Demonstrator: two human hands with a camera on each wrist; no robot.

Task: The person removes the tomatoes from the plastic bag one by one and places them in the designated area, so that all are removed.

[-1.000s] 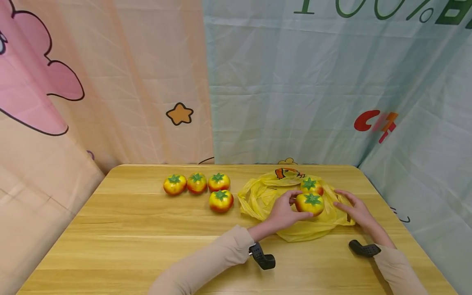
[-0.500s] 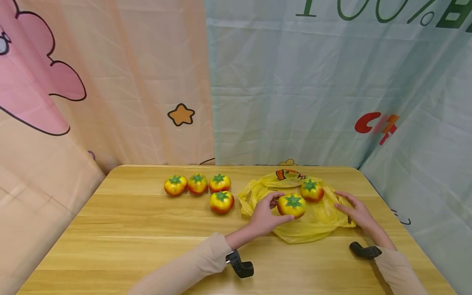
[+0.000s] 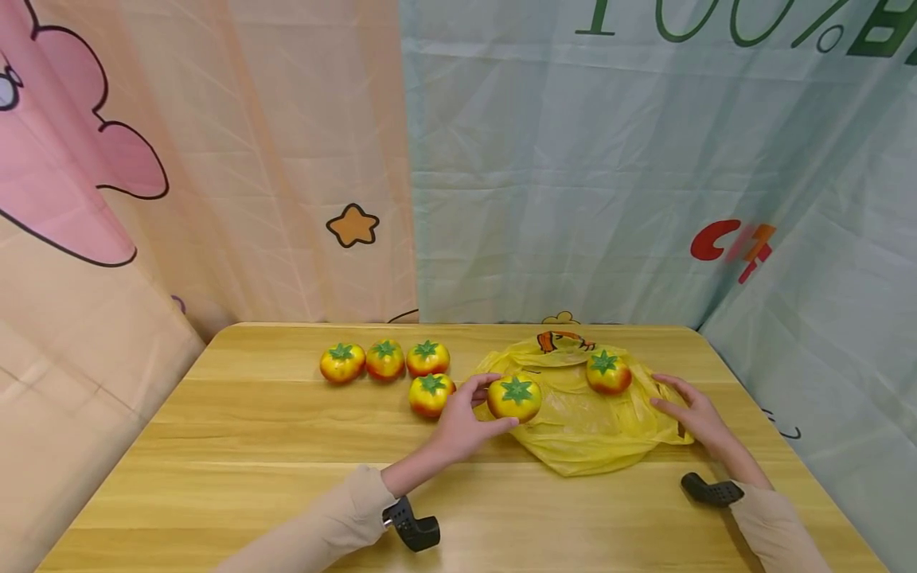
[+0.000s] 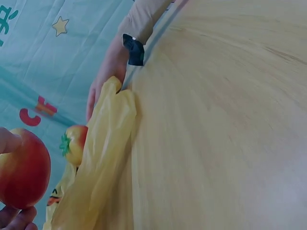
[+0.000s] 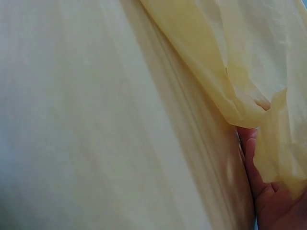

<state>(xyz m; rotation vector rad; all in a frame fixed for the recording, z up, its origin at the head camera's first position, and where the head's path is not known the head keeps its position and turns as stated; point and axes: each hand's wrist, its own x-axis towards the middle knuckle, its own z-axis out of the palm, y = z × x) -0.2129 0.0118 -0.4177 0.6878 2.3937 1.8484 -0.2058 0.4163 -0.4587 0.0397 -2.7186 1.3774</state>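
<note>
In the head view my left hand (image 3: 464,418) grips a yellow-and-red tomato (image 3: 514,399) with a green leafy top. It holds the fruit over the left edge of a crumpled yellow plastic bag (image 3: 580,438). A second tomato (image 3: 608,372) sits at the bag's right part. My right hand (image 3: 700,414) touches the bag's right edge, thumb and fingers spread apart. In the right wrist view the bag film (image 5: 283,139) lies across the right hand (image 5: 280,211), hiding some of its fingers. The left wrist view shows the gripped tomato (image 4: 24,167) between thumb and fingers.
Several more tomatoes (image 3: 385,360) stand at the back left of the wooden table (image 3: 215,493), one in front of the others and partly covered by the left hand. Printed curtains (image 3: 544,199) hang behind the table's back edge and along the sides.
My left hand has carried the tomato leftward, away from the tomato on the bag, to the bag's left edge. The right hand has stayed in place.
</note>
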